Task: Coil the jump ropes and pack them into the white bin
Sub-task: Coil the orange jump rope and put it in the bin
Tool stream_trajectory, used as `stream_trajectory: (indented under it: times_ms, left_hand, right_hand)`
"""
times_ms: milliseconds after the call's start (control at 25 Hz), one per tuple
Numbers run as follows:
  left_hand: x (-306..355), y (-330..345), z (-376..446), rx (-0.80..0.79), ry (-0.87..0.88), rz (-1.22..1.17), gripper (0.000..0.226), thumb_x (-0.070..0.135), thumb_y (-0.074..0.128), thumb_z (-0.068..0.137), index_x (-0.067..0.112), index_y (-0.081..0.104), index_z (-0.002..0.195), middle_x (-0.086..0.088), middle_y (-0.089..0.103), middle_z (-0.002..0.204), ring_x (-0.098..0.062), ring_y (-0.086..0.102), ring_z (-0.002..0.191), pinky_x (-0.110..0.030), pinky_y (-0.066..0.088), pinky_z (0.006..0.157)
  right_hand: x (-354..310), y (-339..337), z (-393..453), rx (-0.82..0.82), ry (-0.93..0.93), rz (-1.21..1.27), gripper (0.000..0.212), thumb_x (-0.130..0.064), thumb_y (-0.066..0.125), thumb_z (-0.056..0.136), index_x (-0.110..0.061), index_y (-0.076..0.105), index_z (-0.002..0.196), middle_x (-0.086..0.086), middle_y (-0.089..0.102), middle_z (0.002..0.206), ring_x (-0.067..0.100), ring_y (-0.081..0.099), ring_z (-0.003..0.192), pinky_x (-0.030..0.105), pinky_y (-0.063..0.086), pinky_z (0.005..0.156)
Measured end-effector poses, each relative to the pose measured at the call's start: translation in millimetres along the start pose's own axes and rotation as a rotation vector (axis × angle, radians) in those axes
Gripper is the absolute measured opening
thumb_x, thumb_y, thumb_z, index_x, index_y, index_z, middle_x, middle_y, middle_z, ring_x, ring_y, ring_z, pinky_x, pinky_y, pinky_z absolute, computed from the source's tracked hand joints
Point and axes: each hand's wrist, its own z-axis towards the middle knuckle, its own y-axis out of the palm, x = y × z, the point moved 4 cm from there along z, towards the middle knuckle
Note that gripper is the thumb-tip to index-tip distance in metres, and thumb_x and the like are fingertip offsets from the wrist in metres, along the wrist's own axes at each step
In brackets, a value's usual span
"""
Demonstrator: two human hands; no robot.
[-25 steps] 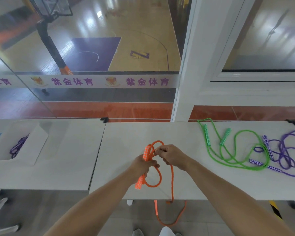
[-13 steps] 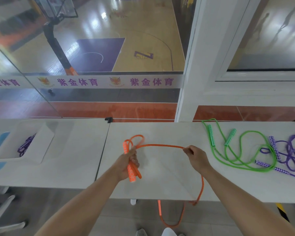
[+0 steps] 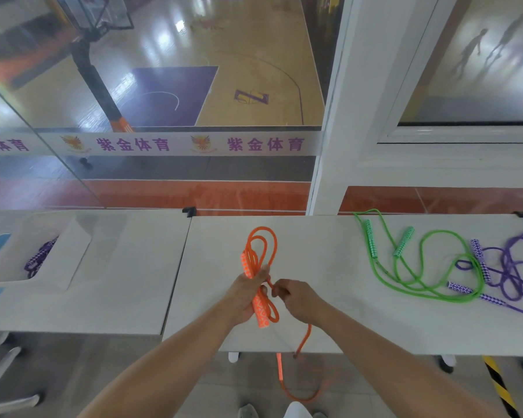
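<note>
Nearest the camera, the free tail of the thin orange jump rope point(image 3: 261, 260) is seen hanging over the front edge of the pale, matt worktop point(image 3: 329, 267), where it loops below the edge and ends in a second orange handle point(image 3: 280, 365) dangling above the floor. Just beyond the edge, both hands are held close together above the worktop. The left hand point(image 3: 244, 297) is curled round a bundle made of the patterned orange handle point(image 3: 261, 312) and several loops of the rope, which stand up past the fingers towards the far side. The right hand point(image 3: 299, 298) is closed in a pinch on the strand that runs from the bundle to the hanging tail. Farther back and to the right, a bright green jump rope with patterned green handles point(image 3: 420, 267) is laid loose on the worktop, and beside it, partly overlapping, a purple jump rope with purple-and-white handles point(image 3: 507, 270) is spread towards the right edge. Well to the left, on the adjoining worktop section, the white rectangular plastic bin point(image 3: 73, 260) is placed, with a coiled purple-and-white rope point(image 3: 38, 260) lying inside it. Behind the worktop, a glass wall with a printed white band point(image 3: 169, 143) is seen, and through it a basketball court point(image 3: 224, 70).
</note>
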Motion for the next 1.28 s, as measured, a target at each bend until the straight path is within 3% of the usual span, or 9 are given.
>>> stream_trajectory:
  times_ms: [160, 280, 400, 520, 640, 800, 920, 1080, 1280]
  left_hand:
    - [4.5, -2.0, 2.4, 0.008, 0.096, 0.207, 0.031, 0.019, 0.084, 0.082, 0.015, 0.054, 0.077, -0.003, 0.049, 0.064, -0.017, 0.048, 0.056, -0.034, 0.046, 0.061]
    - [5.3, -5.1, 0.7, 0.039, 0.090, 0.268, 0.022, 0.017, 0.081, 0.084, 0.010, 0.061, 0.080, -0.005, 0.057, 0.065, -0.019, 0.053, 0.060, -0.036, 0.049, 0.066]
    - [7.2, -5.4, 1.1, -0.011, 0.016, 0.074, 0.016, 0.020, 0.071, 0.095, 0.009, 0.060, 0.089, -0.005, 0.052, 0.060, -0.018, 0.056, 0.059, -0.031, 0.047, 0.061]
    - [21.5, -19.6, 8.1, 0.051, -0.008, -0.140, 0.019, 0.025, 0.066, 0.098, 0.011, 0.058, 0.089, -0.003, 0.051, 0.058, -0.018, 0.064, 0.059, -0.034, 0.050, 0.064]
    - [47.0, -53.5, 11.8, 0.185, 0.042, -0.238, 0.021, 0.027, 0.070, 0.095, 0.015, 0.057, 0.084, 0.002, 0.049, 0.054, -0.013, 0.054, 0.048, -0.031, 0.045, 0.056]
    - [72.8, -95.5, 13.8, 0.308, 0.093, -0.202, 0.025, 0.028, 0.072, 0.094, 0.015, 0.055, 0.080, 0.001, 0.045, 0.053, -0.013, 0.046, 0.041, -0.033, 0.048, 0.057]
    - [68.7, -89.1, 9.2, 0.208, 0.047, 0.017, 0.021, 0.021, 0.074, 0.093, 0.009, 0.056, 0.091, -0.002, 0.042, 0.055, -0.015, 0.040, 0.041, -0.035, 0.051, 0.057]
    - [40.0, -44.0, 4.6, 0.010, -0.003, 0.300, 0.029, 0.028, 0.075, 0.091, 0.006, 0.058, 0.097, -0.003, 0.047, 0.058, -0.016, 0.043, 0.043, -0.034, 0.052, 0.057]
    - [15.0, 2.1, 0.3, -0.158, 0.049, 0.582, 0.043, 0.046, 0.072, 0.090, 0.010, 0.064, 0.112, -0.006, 0.063, 0.086, -0.018, 0.060, 0.065, -0.036, 0.058, 0.072]
  right_hand:
    - [-5.2, 0.5, -4.8, -0.098, -0.050, -0.138, 0.026, -0.015, 0.041, 0.102, -0.021, 0.066, 0.100, -0.002, 0.065, 0.102, 0.009, 0.058, 0.079, 0.019, 0.043, 0.070]
    - [-12.0, 3.6, -9.4, -0.171, -0.121, -0.250, 0.027, -0.017, 0.041, 0.103, -0.018, 0.068, 0.109, 0.000, 0.066, 0.114, 0.015, 0.060, 0.097, 0.025, 0.048, 0.087]
    - [-7.5, 3.8, -10.9, -0.170, -0.072, -0.181, 0.025, -0.028, 0.043, 0.104, -0.022, 0.067, 0.103, -0.002, 0.067, 0.102, 0.013, 0.058, 0.087, 0.023, 0.043, 0.075]
    - [8.3, -9.0, -17.0, -0.145, 0.033, -0.015, 0.029, -0.043, 0.046, 0.101, -0.026, 0.065, 0.090, -0.006, 0.058, 0.079, 0.011, 0.052, 0.069, 0.024, 0.043, 0.066]
    - [40.5, -30.0, -25.7, -0.116, 0.098, 0.077, 0.030, -0.042, 0.052, 0.100, -0.021, 0.070, 0.088, -0.002, 0.055, 0.075, 0.012, 0.050, 0.066, 0.022, 0.044, 0.063]
    - [85.4, -61.8, -36.1, -0.012, 0.203, 0.129, 0.024, -0.033, 0.056, 0.098, -0.019, 0.072, 0.088, 0.000, 0.050, 0.072, 0.014, 0.046, 0.065, 0.026, 0.042, 0.062]
    - [83.7, -68.5, -34.1, -0.042, 0.227, 0.130, 0.019, -0.026, 0.057, 0.098, -0.017, 0.072, 0.091, -0.002, 0.048, 0.068, 0.012, 0.041, 0.060, 0.024, 0.035, 0.058]
    - [39.3, -62.5, -21.9, -0.121, 0.093, 0.221, 0.020, -0.024, 0.054, 0.100, -0.016, 0.071, 0.095, -0.004, 0.047, 0.067, 0.011, 0.040, 0.059, 0.024, 0.038, 0.060]
    - [-0.3, -59.7, -9.1, -0.137, 0.023, 0.291, 0.023, -0.021, 0.049, 0.104, -0.011, 0.070, 0.103, -0.004, 0.045, 0.065, 0.012, 0.039, 0.058, 0.022, 0.039, 0.058]
